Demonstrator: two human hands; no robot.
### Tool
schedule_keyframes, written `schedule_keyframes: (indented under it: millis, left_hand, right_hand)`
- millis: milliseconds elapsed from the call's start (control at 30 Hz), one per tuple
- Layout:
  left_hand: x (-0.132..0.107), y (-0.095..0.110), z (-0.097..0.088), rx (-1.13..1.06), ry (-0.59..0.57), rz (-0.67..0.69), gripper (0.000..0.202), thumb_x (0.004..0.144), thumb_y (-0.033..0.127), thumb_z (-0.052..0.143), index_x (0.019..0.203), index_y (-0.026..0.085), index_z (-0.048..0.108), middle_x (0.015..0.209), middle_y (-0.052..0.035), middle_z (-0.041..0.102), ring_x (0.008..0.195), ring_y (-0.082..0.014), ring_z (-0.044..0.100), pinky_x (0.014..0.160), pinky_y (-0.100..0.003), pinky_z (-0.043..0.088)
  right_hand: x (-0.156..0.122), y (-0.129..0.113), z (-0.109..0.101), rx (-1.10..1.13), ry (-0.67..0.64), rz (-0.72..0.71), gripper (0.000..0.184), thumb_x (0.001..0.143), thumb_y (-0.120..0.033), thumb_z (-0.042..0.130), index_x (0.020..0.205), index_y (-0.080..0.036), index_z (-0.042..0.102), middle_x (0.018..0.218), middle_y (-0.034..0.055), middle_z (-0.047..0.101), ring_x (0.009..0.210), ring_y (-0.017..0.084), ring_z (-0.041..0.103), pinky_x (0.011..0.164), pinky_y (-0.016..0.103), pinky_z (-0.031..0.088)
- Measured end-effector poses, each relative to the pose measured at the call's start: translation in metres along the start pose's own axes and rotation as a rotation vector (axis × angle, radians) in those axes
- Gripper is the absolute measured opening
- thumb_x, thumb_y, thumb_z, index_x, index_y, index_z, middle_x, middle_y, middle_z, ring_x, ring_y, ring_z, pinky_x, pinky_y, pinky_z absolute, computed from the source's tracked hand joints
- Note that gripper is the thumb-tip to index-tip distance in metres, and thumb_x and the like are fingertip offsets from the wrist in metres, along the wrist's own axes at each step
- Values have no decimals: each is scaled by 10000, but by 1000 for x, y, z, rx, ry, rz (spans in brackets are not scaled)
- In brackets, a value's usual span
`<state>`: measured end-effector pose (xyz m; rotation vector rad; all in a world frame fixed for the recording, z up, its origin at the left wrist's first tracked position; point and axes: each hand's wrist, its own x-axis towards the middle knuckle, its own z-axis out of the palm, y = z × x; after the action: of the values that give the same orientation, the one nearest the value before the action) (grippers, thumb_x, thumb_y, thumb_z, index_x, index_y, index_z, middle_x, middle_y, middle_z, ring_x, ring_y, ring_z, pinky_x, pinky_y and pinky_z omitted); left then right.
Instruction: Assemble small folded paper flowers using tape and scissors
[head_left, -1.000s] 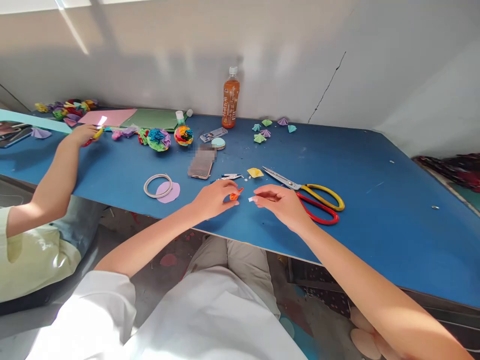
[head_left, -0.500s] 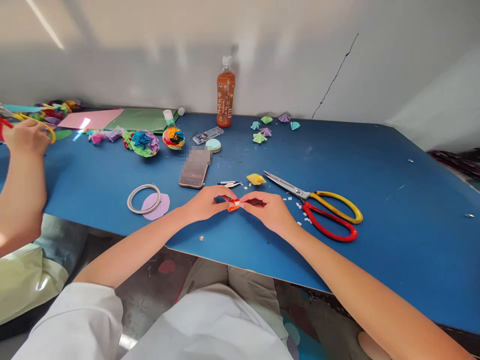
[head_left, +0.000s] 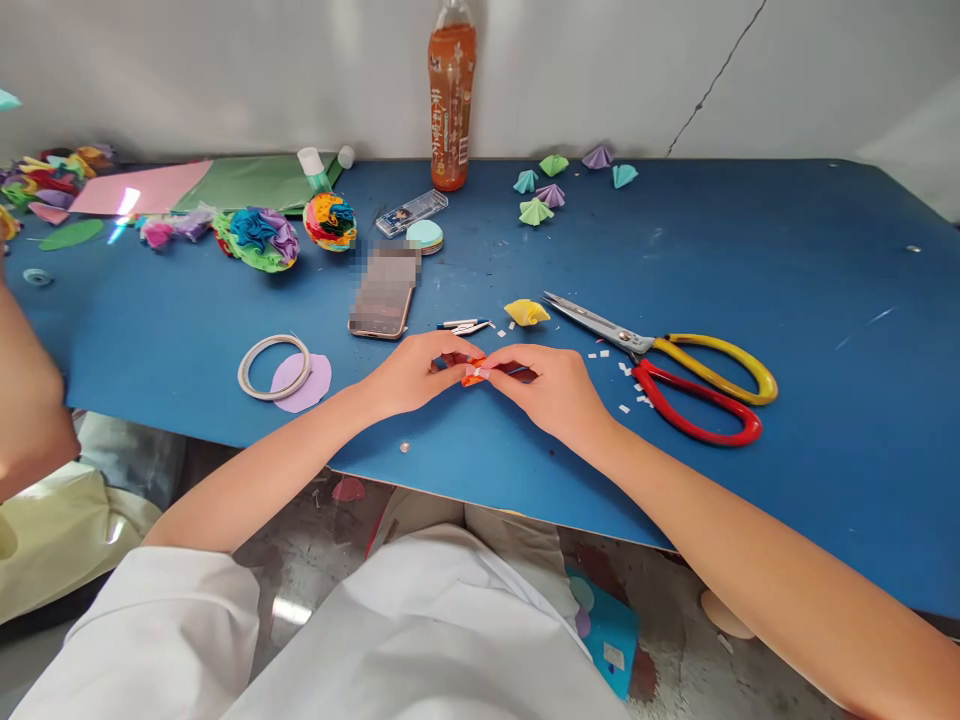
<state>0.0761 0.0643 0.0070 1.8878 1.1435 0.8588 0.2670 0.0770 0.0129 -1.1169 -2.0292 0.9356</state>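
Between my fingertips, low over the blue table, is a small folded orange paper piece [head_left: 472, 379] with a whitish patch on it. My left hand [head_left: 415, 375] pinches it from the left, and my right hand [head_left: 556, 385] pinches it from the right. The fingers cover most of its shape. Just beyond my hands lies a yellow folded paper piece [head_left: 527, 312], beside a slim white and blue tool [head_left: 463, 325] that I cannot name. Large scissors [head_left: 628, 343] with one yellow and one red handle rest to the right of my right hand, among small white paper bits [head_left: 625, 369].
A tape roll [head_left: 243, 374] overlaps a purple paper circle [head_left: 319, 380] at left. Behind are a phone [head_left: 382, 293], a drink bottle [head_left: 451, 110], a glue stick [head_left: 313, 169], crumpled-paper balls [head_left: 259, 240] and several folded paper pieces [head_left: 535, 212]. Another person's arm [head_left: 30, 390] is at far left.
The view has tilted down and come closer to the table. Both hands stay on the orange paper, whose whitish patch is now more covered by fingers. The other person's hand has left view.
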Motion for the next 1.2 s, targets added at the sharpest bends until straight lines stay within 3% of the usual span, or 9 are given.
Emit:
schedule_keyframes:
  millis: [333, 600, 733, 1200]
  left_hand:
    - [-1, 9, 0, -22, 22, -160, 204, 798, 241, 616, 941, 123, 701, 833, -46, 682, 678, -106, 593, 610, -230, 493]
    - [0, 11, 4, -42, 62, -137, 193, 743, 267, 678, 867, 120, 683, 780, -37, 673, 681, -106, 601, 658, -244, 513]
    - [-1, 7, 8, -72, 108, -150, 261, 697, 245, 707, 925, 128, 661, 762, -12, 638, 642, -87, 595, 629, -223, 506]
    - [-3, -1, 12, -78, 285, 61, 185, 716, 181, 692, 887, 156, 627, 720, 37, 505, 636, -57, 521, 638, -202, 522]
  right_hand:
    - [-4, -2, 5, 27, 45, 53, 163, 789, -318, 604, 773, -210, 725, 782, 11, 735, 705, 168, 670, 693, 291, 519]
    - [-4, 3, 11, 58, 55, 55, 99, 757, -279, 629, 766, -213, 702, 788, 9, 731, 697, 161, 660, 709, 307, 524]
    - [-4, 4, 13, 86, 71, 54, 91, 754, -277, 640, 803, -218, 689, 818, 7, 733, 727, 162, 669, 748, 321, 532]
    - [-6, -1, 8, 157, 119, 48, 120, 740, -318, 651, 810, -221, 653, 835, 15, 724, 756, 179, 687, 776, 341, 553]
